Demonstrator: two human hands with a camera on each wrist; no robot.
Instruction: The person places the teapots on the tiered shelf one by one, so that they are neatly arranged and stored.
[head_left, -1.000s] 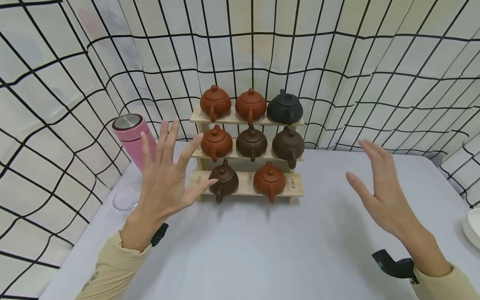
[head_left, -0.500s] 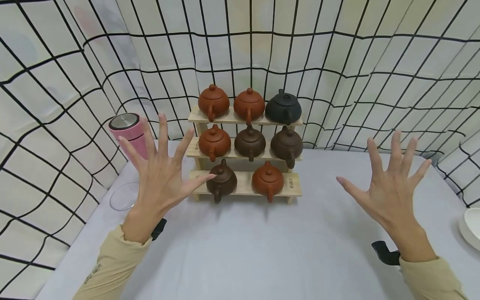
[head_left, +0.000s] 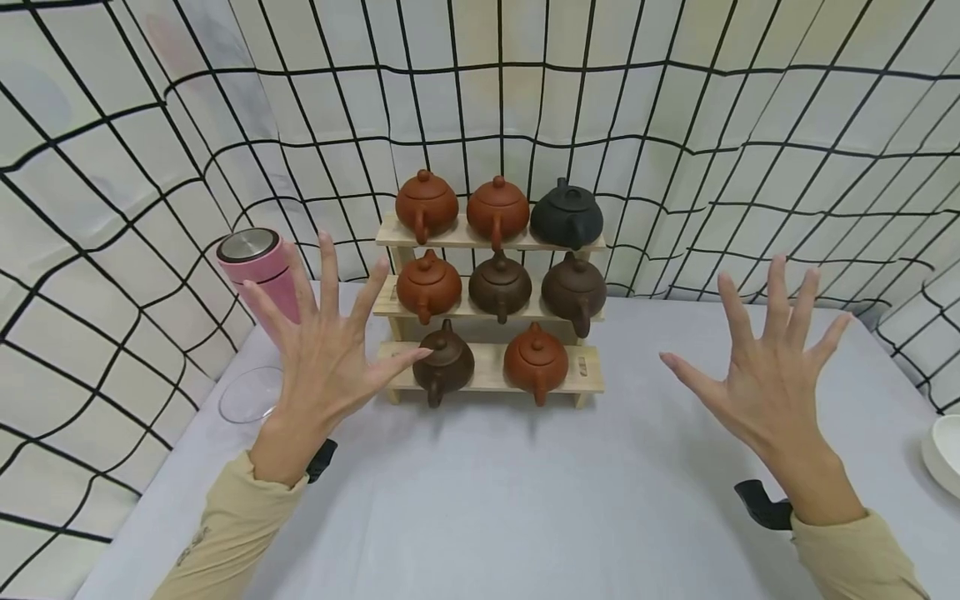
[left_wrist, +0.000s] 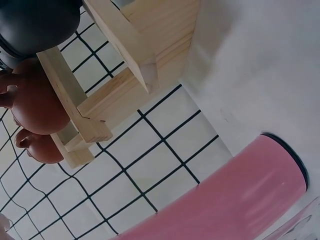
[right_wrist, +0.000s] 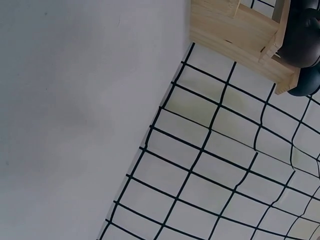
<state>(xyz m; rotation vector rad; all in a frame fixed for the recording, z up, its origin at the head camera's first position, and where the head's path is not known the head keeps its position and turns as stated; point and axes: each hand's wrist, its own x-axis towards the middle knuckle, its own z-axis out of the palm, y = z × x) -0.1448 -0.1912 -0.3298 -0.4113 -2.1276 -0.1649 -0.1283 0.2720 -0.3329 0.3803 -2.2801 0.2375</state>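
In the head view, both hands are raised over the table with fingers spread and nothing held. My left hand [head_left: 322, 367] is at the left, partly in front of a pink thermos flask [head_left: 270, 279] with a steel top. Its thumb tip overlaps a dark brown teapot [head_left: 447, 367] on the bottom shelf of a three-tier wooden rack [head_left: 491, 379]. Beside that teapot sits a red-brown one [head_left: 536, 362]. The middle tier holds a red-brown teapot [head_left: 429, 287] and two brown ones; the top holds two red-brown ones and a black teapot [head_left: 567, 217]. My right hand [head_left: 776, 392] is right of the rack.
A clear round dish [head_left: 250, 396] lies on the white tabletop [head_left: 480, 500] behind the left wrist. At the right edge stands a white bowl [head_left: 943, 454], cut off by the frame. Pale curtains with a black grid [head_left: 637, 108] enclose the table's back and sides.
My right hand has turned from edge-on, fingers together, to back up with fingers fanned, then shifted slightly left. My left hand's fingers have spread wider. The teapots have stayed put.
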